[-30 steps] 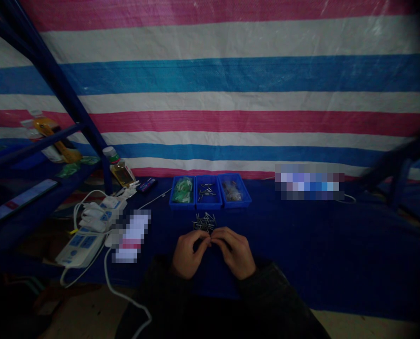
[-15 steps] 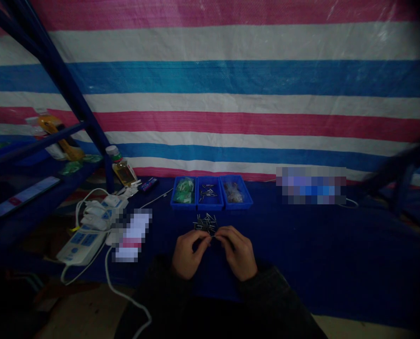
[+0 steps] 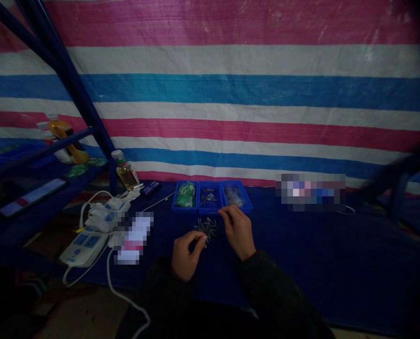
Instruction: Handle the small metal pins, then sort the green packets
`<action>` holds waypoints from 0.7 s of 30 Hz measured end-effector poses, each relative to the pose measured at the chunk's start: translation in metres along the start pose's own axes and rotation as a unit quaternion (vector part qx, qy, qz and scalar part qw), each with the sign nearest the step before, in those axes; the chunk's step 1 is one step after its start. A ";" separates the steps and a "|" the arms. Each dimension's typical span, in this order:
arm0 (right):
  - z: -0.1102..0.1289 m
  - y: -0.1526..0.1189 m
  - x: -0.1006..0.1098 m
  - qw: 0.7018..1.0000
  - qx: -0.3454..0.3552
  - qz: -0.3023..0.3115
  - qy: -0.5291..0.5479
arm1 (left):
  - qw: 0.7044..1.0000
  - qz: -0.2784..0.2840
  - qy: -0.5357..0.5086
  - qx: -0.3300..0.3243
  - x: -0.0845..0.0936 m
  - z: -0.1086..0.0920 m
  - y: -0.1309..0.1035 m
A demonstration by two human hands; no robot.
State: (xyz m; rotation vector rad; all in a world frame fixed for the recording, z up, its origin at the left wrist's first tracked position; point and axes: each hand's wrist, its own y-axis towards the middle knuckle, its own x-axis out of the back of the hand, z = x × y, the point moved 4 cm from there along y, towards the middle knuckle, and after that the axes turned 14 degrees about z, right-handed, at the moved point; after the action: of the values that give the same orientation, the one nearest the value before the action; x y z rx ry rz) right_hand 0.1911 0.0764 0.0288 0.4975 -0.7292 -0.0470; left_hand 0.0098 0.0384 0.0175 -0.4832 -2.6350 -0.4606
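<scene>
My left hand point(image 3: 188, 255) is closed in a pinch at the near edge of a pile of small dark metal pins point(image 3: 207, 228). What lies between its fingertips is too small to make out. Further forward, my right hand point(image 3: 238, 231) pinches a thin metal pin point(image 3: 215, 212) in front of the middle blue tray point(image 3: 210, 208). Several similar pins point(image 3: 209, 196) lie inside that tray. Joined on its left is a blue tray with green-and-white packets point(image 3: 186, 194). The right blue tray holds clear plastic bags point(image 3: 233, 195), partly behind my right hand.
On the left lie a power strip point(image 3: 81, 247) with plugs and white cables, and a lit phone point(image 3: 135, 238), blurred out. A bottle point(image 3: 125, 172) stands behind them by the blue metal frame point(image 3: 79, 99). A striped tarp point(image 3: 231, 89) closes off the back.
My right hand has parted from the left and moved forward toward the middle tray with a pin. The left hand stays near the pile. The camera view has tilted slightly up.
</scene>
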 end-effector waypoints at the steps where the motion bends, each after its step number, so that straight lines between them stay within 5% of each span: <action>1: -0.002 0.008 0.002 1.000 -0.002 -0.023 0.005 | 1.000 0.001 0.001 0.000 0.000 0.000 0.000; 6: -0.010 0.030 -0.003 0.999 -0.005 -0.030 0.020 | 1.000 -0.002 0.004 0.002 0.001 -0.001 0.000; 10: -0.019 0.003 -0.006 0.999 -0.017 -0.031 0.021 | 1.000 0.001 -0.001 0.005 0.000 -0.004 -0.001; 15: -0.022 -0.042 -0.016 0.998 -0.032 0.042 -0.019 | 1.000 -0.001 -0.010 0.010 -0.001 -0.004 -0.002; 21: -0.015 -0.053 -0.028 0.993 -0.038 0.097 -0.047 | 1.000 -0.002 -0.002 0.015 0.001 -0.001 -0.002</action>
State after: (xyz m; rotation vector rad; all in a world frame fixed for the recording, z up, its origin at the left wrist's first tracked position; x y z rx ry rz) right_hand 0.1869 0.0422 -0.0219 0.3513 -0.8623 0.0846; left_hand 0.0081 0.0364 0.0185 -0.4710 -2.6435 -0.4199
